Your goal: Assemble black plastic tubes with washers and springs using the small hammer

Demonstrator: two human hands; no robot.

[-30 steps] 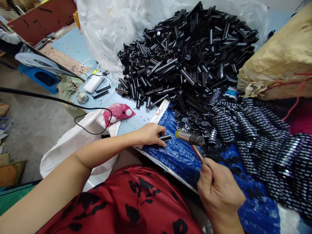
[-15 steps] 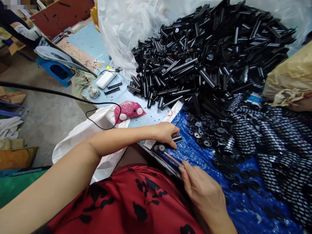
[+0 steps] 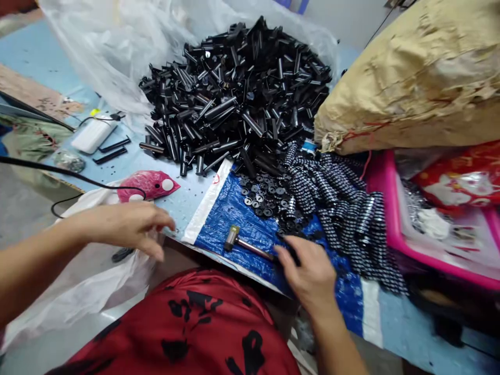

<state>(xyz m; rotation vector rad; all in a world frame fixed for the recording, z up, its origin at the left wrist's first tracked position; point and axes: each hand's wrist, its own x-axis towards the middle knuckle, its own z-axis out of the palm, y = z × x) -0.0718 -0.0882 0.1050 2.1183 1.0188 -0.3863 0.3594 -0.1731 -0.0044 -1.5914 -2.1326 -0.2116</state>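
Observation:
My left hand (image 3: pixel 135 226) is over the white bag (image 3: pixel 128 281) at the table's front edge, fingers apart and holding nothing. Below it a small black piece (image 3: pixel 122 254) shows against the bag. A hammer (image 3: pixel 253 247) with a yellowish-tipped head lies on the blue plastic sheet (image 3: pixel 219 208). Over the end of its dark handle is my right hand (image 3: pixel 310 271), thumb and forefinger parted, somewhat blurred. The fingers reach toward small black discs (image 3: pixel 267 195) and rows of stacked black-and-silver ringed pieces (image 3: pixel 332 192).
A large heap of black tubular parts (image 3: pixel 242 94) lies at the back on clear plastic. To the right are a tan sack (image 3: pixel 406 78) and a pink bin (image 3: pixel 394 208). A pink packet (image 3: pixel 150 185), a white power strip (image 3: pixel 94 134) and a black cable (image 3: pixel 58 169) are at left.
My left hand has left the black tube beside the hammer and moved left over the white bag. My right hand has loosened from the hammer, which now lies down. The view has turned right.

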